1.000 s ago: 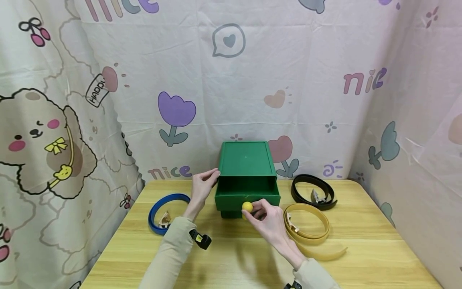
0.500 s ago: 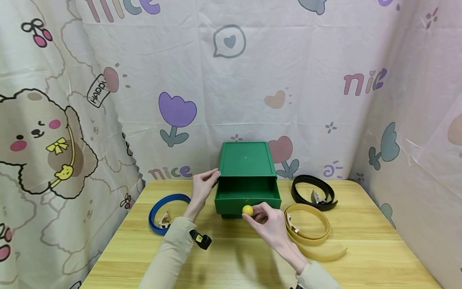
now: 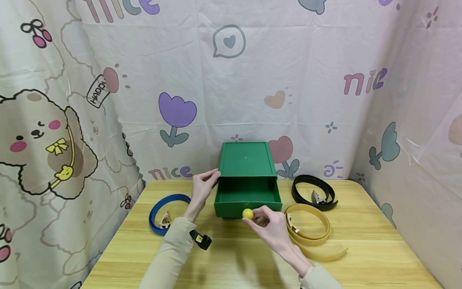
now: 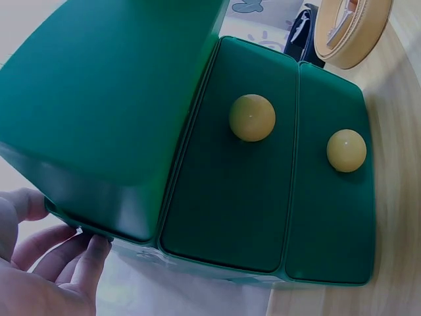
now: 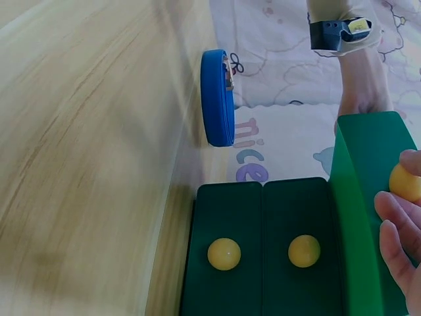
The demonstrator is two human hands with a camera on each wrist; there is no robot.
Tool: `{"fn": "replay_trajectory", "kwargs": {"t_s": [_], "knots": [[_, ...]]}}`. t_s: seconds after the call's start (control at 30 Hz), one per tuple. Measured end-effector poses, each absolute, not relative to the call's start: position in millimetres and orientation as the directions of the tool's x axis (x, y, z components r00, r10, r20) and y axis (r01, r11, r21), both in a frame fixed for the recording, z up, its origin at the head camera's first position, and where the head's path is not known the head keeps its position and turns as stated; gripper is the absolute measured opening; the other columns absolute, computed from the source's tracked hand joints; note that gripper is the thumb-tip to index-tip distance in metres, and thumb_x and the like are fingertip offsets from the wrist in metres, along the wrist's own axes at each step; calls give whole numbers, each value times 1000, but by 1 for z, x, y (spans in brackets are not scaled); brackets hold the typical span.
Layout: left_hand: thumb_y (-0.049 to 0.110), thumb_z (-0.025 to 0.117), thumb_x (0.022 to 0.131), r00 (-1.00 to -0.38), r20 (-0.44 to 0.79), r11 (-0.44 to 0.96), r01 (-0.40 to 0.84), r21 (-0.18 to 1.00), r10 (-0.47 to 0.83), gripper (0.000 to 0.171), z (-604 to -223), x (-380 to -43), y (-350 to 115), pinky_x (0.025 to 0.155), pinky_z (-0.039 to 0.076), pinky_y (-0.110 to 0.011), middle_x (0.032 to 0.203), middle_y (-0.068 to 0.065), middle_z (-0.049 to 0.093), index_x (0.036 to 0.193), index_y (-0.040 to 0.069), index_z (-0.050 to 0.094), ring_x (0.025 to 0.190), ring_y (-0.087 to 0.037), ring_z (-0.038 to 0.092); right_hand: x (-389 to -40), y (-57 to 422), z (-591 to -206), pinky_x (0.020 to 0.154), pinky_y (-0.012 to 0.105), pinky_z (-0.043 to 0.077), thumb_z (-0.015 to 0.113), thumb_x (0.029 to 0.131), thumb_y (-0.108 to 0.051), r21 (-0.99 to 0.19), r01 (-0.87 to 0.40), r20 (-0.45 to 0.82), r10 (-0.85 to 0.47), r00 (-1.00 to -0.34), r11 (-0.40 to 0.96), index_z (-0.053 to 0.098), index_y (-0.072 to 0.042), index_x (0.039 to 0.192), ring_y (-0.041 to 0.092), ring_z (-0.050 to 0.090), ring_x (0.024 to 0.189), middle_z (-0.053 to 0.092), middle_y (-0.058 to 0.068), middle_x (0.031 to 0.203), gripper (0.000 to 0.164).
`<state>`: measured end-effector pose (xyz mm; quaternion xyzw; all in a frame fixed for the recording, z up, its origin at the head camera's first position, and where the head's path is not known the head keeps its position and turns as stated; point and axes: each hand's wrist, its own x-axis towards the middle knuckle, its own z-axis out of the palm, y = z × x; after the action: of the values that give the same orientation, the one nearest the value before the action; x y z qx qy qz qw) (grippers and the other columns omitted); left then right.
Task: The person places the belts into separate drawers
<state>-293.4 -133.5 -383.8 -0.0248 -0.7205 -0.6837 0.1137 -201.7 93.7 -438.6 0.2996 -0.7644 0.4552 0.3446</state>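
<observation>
A small green drawer cabinet (image 3: 247, 158) stands at the back of the wooden table, its top drawer (image 3: 228, 209) pulled well out. My right hand (image 3: 275, 230) pinches the yellow round knob (image 3: 247, 214) on that drawer's front, thumb on one side and fingers on the other. At the cabinet's upper left front edge, my left hand (image 3: 203, 188) grips with thumb and fingertips; the left wrist view shows its fingers (image 4: 92, 260) bent against that side. Two lower drawers with yellow knobs (image 4: 252, 118) are closed, seen in both wrist views.
A coiled blue belt (image 3: 153, 216) lies left of the cabinet, partly behind the left forearm. To the right are a coiled black belt (image 3: 297, 192) and a tan belt (image 3: 314, 240) with its end trailing forward. A patterned curtain (image 3: 231, 88) hangs behind and at both sides.
The top drawer has slid a little further out toward me, with my right hand still pinching its knob. My left hand has stayed at the cabinet's edge.
</observation>
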Motion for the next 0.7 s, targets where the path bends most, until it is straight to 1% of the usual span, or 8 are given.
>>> {"fn": "replay_trajectory", "kwargs": {"t_s": [0.17,0.37,0.43,0.63,0.7], "knots": [[14,68,96,-973,194,60,188,980,-121,31,-383,-293,-133,84,58,-15,125,-23,70,124,0,71,90,3,67,-200,95,-437,49,11,47,90,70,-6,-477,-793,810,-159,-564,380,70,-13,90,1,63,56,76,-2,71,29],[14,68,97,-974,193,60,187,981,-120,32,-384,-293,-134,92,58,-26,125,-22,70,125,0,70,91,2,68,-198,96,-440,49,10,47,90,71,-10,-471,-803,814,-170,-555,366,71,-12,91,2,63,56,76,-1,70,28],[14,68,97,-974,194,62,188,980,-119,32,-384,-293,-134,93,58,-28,124,-22,70,125,0,70,92,1,68,-196,97,-441,49,9,47,90,72,-11,-470,-803,814,-173,-555,366,70,-13,91,1,63,56,76,-1,70,27],[14,67,97,-975,190,52,185,981,-117,32,-384,-292,-134,90,58,-22,125,-22,70,125,0,70,93,1,68,-193,97,-440,49,8,46,89,75,-16,-452,-814,821,-185,-540,366,70,-13,90,1,63,55,75,-2,68,24],[14,67,97,-975,188,51,183,982,-117,32,-384,-293,-134,91,58,-23,126,-22,69,126,-1,69,93,1,68,-192,98,-440,49,8,46,89,76,-17,-449,-816,822,-187,-537,365,70,-13,90,1,63,55,75,-2,68,23]]}}
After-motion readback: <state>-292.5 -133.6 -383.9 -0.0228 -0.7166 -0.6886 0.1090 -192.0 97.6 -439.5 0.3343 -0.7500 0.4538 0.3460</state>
